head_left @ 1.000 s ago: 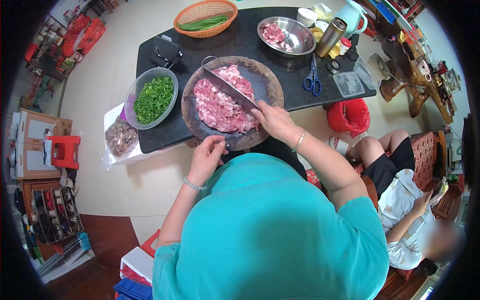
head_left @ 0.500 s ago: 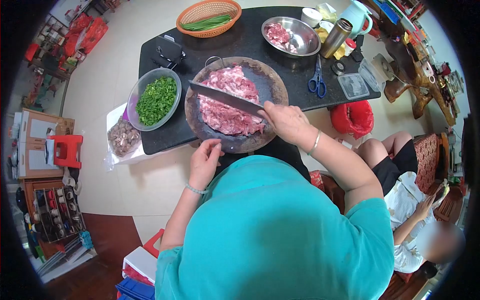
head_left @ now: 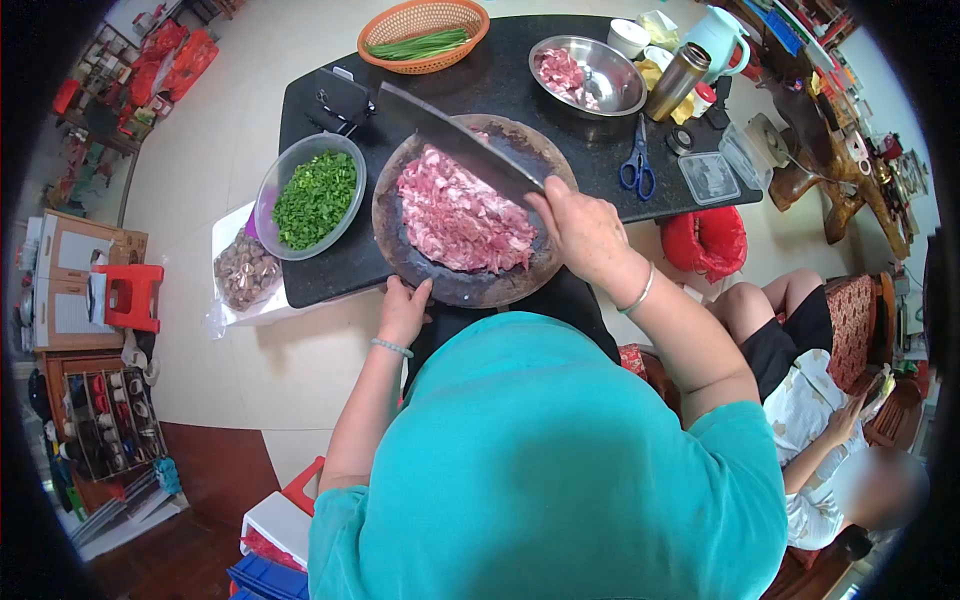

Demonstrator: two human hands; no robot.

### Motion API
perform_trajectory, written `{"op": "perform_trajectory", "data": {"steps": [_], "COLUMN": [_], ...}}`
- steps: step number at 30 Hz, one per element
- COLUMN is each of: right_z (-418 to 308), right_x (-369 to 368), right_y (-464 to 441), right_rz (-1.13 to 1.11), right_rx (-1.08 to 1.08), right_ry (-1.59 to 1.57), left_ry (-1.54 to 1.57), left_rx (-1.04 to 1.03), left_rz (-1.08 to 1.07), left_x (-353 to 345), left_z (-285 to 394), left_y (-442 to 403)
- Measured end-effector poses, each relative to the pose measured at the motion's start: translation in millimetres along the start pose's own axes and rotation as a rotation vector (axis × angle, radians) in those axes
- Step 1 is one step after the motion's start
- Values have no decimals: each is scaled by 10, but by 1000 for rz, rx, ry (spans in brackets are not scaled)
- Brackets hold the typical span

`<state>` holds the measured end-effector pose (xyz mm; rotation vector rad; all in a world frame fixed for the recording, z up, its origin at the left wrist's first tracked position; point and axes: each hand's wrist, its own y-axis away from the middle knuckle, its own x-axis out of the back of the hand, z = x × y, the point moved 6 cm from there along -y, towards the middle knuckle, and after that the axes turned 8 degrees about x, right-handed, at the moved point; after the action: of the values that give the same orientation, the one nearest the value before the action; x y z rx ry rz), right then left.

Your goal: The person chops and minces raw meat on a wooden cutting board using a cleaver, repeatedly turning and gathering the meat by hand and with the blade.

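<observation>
My right hand grips the handle of a cleaver, its broad blade slanting up and left above the meat. Chopped pink and white raw meat lies in a heap on a round wooden chopping board with a metal loop handle at its far side. The raised blade hides the heap's upper right part. At the board's near left rim is my left hand, closed on the edge with thumb and fingertips at the rim. Left of the board sits a bowl of chopped greens.
Beyond the board are an orange basket and a steel bowl with meat pieces. Scissors, a thermos and a plastic container lie right on the black table. A seated person is at right.
My right hand has lifted the cleaver, its tip swinging up and away from the meat. My left hand has shifted slightly left, onto the board's rim.
</observation>
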<state>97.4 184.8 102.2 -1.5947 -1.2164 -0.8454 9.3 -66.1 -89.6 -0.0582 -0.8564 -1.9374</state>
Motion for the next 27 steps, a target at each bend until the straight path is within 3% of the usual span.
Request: {"op": "perform_trajectory", "data": {"steps": [1, 4, 9, 11, 14, 17, 21, 25, 27], "right_z": [16, 304, 188, 15, -36, 180, 92, -70, 93], "right_x": [-26, -709, -392, -120, -181, -791, -492, -157, -505], "right_y": [6, 156, -56, -115, -105, 31, -132, -230, -199], "right_rz": [40, -169, -247, -74, -21, -288, -307, -110, -164], "right_rx": [-2, 56, 51, 41, -28, -35, 26, -110, -114], "right_ry": [23, 36, 61, 34, 9, 12, 3, -18, -17], "left_ry": [2, 155, 208, 227, 250, 266, 230, 292, -88], "left_rx": [0, 1, -13, -5, -1, 11, 3, -13, -66], "left_rz": [2, -8, -5, 6, 11, -9, -25, 35, 179], "left_x": [-5, -30, -29, -37, -44, -46, -37, -64, -5], "left_z": [2, -40, -38, -40, -46, -48, 12, -139, -151], "left_y": [-7, -4, 9, 26, 0, 8, 65, -35, -65]}}
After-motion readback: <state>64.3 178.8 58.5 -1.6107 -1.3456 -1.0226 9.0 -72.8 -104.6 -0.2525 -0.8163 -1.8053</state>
